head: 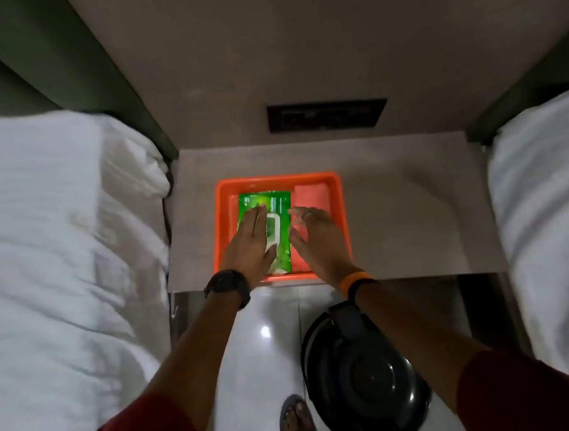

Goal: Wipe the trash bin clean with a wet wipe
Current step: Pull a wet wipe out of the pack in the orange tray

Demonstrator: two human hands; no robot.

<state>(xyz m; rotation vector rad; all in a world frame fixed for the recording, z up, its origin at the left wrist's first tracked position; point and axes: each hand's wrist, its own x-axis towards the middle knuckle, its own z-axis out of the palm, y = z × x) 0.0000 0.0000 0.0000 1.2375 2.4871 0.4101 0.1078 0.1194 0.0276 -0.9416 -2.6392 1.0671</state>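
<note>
A green pack of wet wipes (277,204) with a white flip lid lies in an orange tray (223,219) on the bedside table. My left hand (249,243) rests flat on the pack's left side, fingers together, pressing it down. My right hand (318,238) hovers just right of the pack with fingers spread, holding nothing; it looks slightly blurred. A folded pink cloth (312,196) lies in the tray's right half, partly under my right hand. The black round trash bin (361,375) with a closed lid stands on the floor below my right forearm.
The grey bedside table (411,213) stands between two beds with white bedding (53,251), (552,216). A dark switch panel (326,115) sits on the wall behind. White glossy floor tiles (262,351) lie below, with my sandalled foot (296,423) beside the bin.
</note>
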